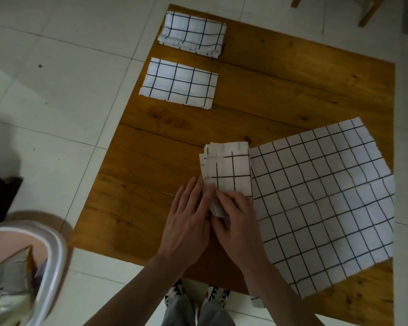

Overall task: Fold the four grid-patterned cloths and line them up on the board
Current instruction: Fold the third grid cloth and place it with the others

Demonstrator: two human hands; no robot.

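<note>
Two folded white cloths with black grid lines lie on the wooden board (280,90): one at the far left corner (193,34), the other just below it (178,82). A third cloth (229,169), folded into a narrow rectangle, lies near the board's middle. My left hand (186,227) and my right hand (236,220) both rest on its near end, and the right fingers pinch the near edge, which is lifted. A fourth cloth (320,201) lies spread flat at the right, touching the third.
The board sits on a white tiled floor. A white basin (54,255) with bags in it stands at the lower left. Wooden chair legs (368,10) show at the top right. My shoes (196,295) are at the board's near edge.
</note>
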